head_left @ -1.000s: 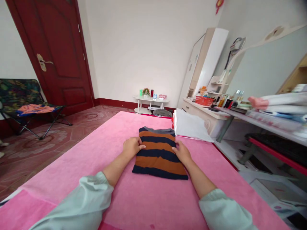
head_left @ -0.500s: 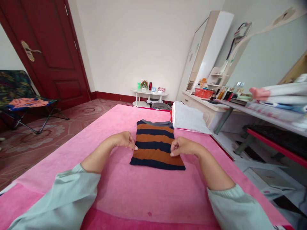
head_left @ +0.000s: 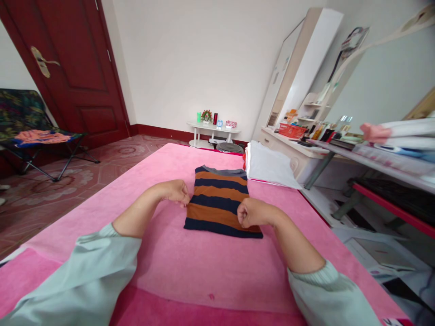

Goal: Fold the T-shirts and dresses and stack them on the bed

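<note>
A folded shirt [head_left: 217, 206] with orange-brown and navy stripes and a grey neckband lies flat, its neckline at the far end. My left hand [head_left: 177, 192] is closed in a pinch at the shirt's left edge, fingertips on the fabric. Over the lower right part rests my right hand [head_left: 253, 213], its fingers curled in against the cloth; the fold between them is mostly hidden. Beneath the shirt spreads a pink blanket [head_left: 204, 267].
A stack of folded white cloth [head_left: 272, 163] lies at the blanket's far right. On the right stand a dressing table [head_left: 292, 147] and a grey-legged table [head_left: 319, 170]. A folding chair [head_left: 44, 140] holds clothing at left. A low white table [head_left: 214, 128] stands by the wall.
My right hand has shifted slightly left over the shirt and its fingers are curled tighter. My left hand has drawn back a little to the left. The view has tilted slightly.
</note>
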`<state>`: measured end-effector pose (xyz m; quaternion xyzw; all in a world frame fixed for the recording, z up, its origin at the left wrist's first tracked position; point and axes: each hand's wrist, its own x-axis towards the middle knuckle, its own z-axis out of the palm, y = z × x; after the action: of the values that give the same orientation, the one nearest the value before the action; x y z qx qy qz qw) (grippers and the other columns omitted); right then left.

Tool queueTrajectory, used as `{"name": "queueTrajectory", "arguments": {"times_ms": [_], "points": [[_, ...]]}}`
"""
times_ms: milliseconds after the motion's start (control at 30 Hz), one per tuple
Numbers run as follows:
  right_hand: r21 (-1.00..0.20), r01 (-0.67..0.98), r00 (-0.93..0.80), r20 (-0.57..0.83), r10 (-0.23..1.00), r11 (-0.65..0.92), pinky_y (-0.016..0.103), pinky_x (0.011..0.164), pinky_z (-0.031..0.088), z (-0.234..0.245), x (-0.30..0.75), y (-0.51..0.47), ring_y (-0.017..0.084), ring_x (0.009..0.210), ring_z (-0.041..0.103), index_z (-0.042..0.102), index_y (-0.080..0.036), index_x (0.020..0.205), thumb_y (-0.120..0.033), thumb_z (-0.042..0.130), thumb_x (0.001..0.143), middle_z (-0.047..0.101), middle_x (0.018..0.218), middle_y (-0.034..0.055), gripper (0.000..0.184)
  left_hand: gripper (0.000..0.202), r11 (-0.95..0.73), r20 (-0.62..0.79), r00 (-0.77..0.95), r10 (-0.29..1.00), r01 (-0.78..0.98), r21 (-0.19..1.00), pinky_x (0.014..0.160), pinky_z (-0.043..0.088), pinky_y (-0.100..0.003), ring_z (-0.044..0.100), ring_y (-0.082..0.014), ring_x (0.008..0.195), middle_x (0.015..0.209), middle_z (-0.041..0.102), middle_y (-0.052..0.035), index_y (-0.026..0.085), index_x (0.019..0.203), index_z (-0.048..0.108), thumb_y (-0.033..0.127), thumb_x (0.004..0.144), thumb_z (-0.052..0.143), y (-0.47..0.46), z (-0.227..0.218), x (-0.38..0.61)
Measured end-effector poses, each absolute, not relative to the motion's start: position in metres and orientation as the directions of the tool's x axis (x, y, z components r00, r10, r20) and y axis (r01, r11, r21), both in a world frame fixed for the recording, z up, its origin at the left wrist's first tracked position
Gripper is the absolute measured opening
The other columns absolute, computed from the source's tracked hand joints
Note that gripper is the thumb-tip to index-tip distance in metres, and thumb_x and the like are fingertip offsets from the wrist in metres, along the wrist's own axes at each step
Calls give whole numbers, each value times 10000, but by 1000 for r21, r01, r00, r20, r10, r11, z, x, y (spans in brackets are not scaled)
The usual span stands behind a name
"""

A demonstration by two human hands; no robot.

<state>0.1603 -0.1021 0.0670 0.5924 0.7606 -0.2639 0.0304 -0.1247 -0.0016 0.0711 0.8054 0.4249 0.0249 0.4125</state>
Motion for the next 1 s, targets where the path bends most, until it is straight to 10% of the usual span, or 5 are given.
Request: {"name": "queueTrajectory", "arguments": {"times_ms": [233, 500, 1000], "points": [[-453, 882, -353, -460, 815, 127, 187, 529, 371, 72, 175, -101, 113, 598, 562, 703, -165, 692, -188, 658, 556, 655, 641, -21, 145, 105, -268, -383, 625, 680, 698, 664, 521, 392, -212, 533, -128, 530, 532, 623, 2, 167, 549, 648, 202, 549, 549, 9, 58, -125], [-200, 977, 14, -268, 963, -70, 212, 513, 309, 71, 181, -96, 125, 611, 545, 655, -181, 675, -390, 722, 593, 643, 657, -10, 234, 190, -281, 86, 284, 955, 768, 575, 566, 391, -221, 596, -166, 671, 711, 689, -23, 195, 678, 682, 369, 683, 604, 23, 20, -106], [-394, 916, -7, -208, 978, -77, 209, 566, 385, 52, 197, -87, 124, 611, 551, 667, -170, 675, -297, 709, 603, 648, 640, -10, 152, 235, -388, 210, 327, 921, 747, 540, 614, 403, -215, 607, -146, 728, 813, 680, 2, 222, 949, 635, 331, 742, 621, 20, 11, -99]]}}
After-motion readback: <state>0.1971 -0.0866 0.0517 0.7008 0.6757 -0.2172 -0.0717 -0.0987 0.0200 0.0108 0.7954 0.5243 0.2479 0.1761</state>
